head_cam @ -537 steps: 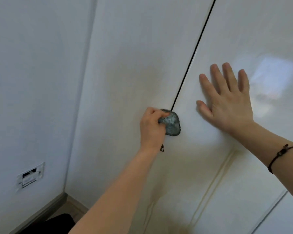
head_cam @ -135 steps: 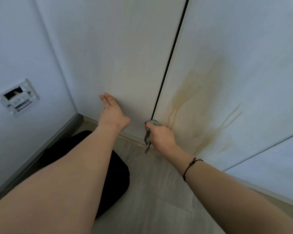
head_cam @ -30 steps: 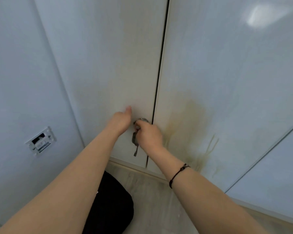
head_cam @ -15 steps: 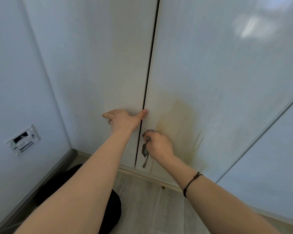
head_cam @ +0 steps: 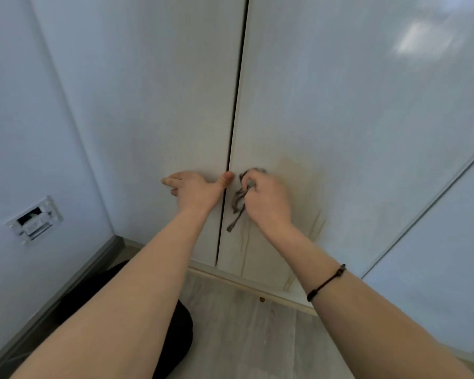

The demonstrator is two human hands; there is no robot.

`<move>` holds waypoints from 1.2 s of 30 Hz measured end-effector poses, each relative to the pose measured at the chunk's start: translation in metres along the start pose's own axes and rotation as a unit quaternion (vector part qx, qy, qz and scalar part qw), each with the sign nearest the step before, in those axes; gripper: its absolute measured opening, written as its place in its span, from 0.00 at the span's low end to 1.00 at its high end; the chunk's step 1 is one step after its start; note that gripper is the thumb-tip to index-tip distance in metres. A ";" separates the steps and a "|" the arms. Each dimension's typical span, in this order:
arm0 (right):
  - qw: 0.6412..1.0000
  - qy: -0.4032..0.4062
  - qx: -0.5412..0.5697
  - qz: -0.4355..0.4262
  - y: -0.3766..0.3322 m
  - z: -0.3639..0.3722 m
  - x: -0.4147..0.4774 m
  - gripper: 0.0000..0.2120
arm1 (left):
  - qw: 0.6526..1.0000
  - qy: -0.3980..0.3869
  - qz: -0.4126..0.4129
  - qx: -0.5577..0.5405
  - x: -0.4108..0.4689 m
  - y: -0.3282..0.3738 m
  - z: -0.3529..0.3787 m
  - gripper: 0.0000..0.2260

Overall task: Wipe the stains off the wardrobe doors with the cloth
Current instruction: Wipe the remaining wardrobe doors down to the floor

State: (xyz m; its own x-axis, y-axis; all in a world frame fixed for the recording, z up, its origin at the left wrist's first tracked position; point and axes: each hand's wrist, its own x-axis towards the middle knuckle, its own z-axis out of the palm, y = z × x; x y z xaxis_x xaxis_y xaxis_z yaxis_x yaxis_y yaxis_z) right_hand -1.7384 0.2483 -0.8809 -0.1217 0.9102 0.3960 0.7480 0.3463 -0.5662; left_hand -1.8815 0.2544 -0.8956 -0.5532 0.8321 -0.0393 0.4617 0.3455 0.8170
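Note:
Two white wardrobe doors meet at a dark vertical gap. My left hand (head_cam: 195, 191) rests flat against the left door (head_cam: 159, 105), its thumb reaching to the gap. My right hand (head_cam: 267, 199) grips a bunched grey-green cloth (head_cam: 240, 196) and presses it against the right door (head_cam: 353, 105) just right of the gap. A strip of the cloth hangs below my fist. A yellowish-brown stain (head_cam: 304, 192) spreads on the right door beside my right hand, with thin drip lines running down toward the door's lower edge.
A white side wall at the left carries a small wall socket plate (head_cam: 33, 220). A grey skirting board (head_cam: 74, 274) runs along its foot. Light wood-look floor (head_cam: 244, 329) lies below the doors, with my dark-clothed knee (head_cam: 175, 340) over it. Another white panel (head_cam: 454, 242) stands at the right.
Over the last second my left hand shifted from beside my right fist onto the left door, fingers spread. My right hand with the cloth crossed the gap and rose onto the right door's stain.

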 end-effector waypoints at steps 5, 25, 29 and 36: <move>0.995 0.088 0.051 -0.001 -0.009 -0.029 0.011 0.13 | 0.999 0.008 -0.011 -0.037 -0.005 -0.003 0.005 0.60; 0.998 -0.054 -0.018 0.040 0.019 -0.007 -0.019 0.14 | 0.998 -0.016 -0.026 -0.056 -0.004 0.005 0.000 0.61; 0.984 0.138 0.115 0.005 -0.001 -0.073 0.021 0.15 | 0.998 -0.011 -0.029 -0.060 -0.004 0.006 0.000 0.60; 0.985 -0.145 -0.082 0.044 0.049 0.026 -0.058 0.12 | 0.998 -0.020 -0.032 -0.053 -0.006 -0.001 0.000 0.61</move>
State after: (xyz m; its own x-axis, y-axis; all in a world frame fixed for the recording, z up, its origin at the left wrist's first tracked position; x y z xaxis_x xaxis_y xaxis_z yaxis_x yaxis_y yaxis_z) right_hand -1.7115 0.2180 -0.9501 -0.2157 0.9699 0.1134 0.8567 0.2437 -0.4546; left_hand -1.8784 0.2486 -0.8967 -0.5503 0.8272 -0.1135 0.3499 0.3518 0.8682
